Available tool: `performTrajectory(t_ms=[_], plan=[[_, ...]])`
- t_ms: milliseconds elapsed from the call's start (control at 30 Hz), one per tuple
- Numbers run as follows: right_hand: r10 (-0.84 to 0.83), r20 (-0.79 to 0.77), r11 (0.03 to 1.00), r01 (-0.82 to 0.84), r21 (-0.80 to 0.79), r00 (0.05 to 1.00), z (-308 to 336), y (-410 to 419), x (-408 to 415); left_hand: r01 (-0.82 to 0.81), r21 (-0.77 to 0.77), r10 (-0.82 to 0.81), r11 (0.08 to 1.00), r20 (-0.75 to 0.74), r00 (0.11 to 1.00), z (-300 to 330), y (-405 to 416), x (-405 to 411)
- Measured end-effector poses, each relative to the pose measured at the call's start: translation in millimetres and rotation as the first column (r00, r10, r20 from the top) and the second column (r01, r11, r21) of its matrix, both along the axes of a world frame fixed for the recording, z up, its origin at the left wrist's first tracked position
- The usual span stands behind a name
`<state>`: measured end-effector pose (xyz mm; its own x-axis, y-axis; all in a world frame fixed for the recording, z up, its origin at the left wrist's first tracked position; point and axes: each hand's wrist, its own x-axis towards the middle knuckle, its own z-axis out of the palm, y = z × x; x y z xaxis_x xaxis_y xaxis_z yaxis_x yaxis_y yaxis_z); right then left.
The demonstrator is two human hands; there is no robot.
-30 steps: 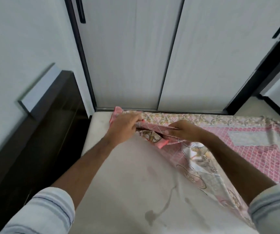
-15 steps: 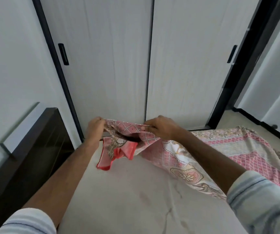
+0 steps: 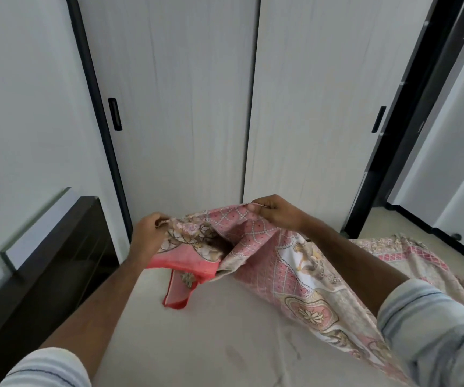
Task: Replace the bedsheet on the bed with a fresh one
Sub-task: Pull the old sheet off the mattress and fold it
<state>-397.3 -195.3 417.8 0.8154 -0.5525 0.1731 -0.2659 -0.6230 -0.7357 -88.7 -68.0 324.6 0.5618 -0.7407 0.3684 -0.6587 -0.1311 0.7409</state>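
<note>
Bedsheet [image 3: 295,263], pink with a lattice and floral print, is lifted by one corner above the bare mattress [image 3: 197,331], near the head end beside the dark headboard [image 3: 57,261]; the rest of it trails off to the right across the bed. Left hand [image 3: 148,233] has its fingers curled round the bunched edge of the cloth, and right hand [image 3: 274,212] pinches the hem between thumb and fingers, holding it a little higher, in front of the sliding wardrobe doors [image 3: 197,107]. A coral border flap hangs down from the left grip and touches the mattress.

Judging from this, the corner is free and the sheet is probably coming off. The risk is that the far side, which the view does not show, is tucked under the mattress, so a hard pull could snag or tear the hem. The hanging flap could also slip out of the left grip, since that hold looks loose. A stain-like mark shows on the mattress, though blur makes it uncertain.

No brand, label or readable writing shows anywhere.
</note>
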Motion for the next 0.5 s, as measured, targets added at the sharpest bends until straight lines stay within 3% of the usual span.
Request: performTrajectory(t_ms=[67,167,333,433,500], plan=[[0.011,0.01,0.998,-0.012,0.067,1.0,-4,-9,0,-0.088,-0.09,0.075,0.992,-0.134,0.988,8,0,11],[-0.115,-0.015,0.991,0.115,0.063,0.993,-4,-29,2,-0.159,-0.196,0.102,0.968,-0.271,0.957,30,-5,15],[-0.394,0.022,0.914,0.395,-0.099,0.919,48,-63,7,-0.056,-0.235,0.059,0.97,0.005,0.998,92,-10,4],[-0.357,0.1,0.914,0.37,-0.17,0.929,113,-63,7,-0.018,-0.355,0.064,0.935,0.119,0.991,148,-11,6],[-0.258,0.194,0.938,0.293,-0.183,0.947,170,-59,9,-0.052,-0.513,0.135,0.857,0.125,0.983,203,-12,9]])
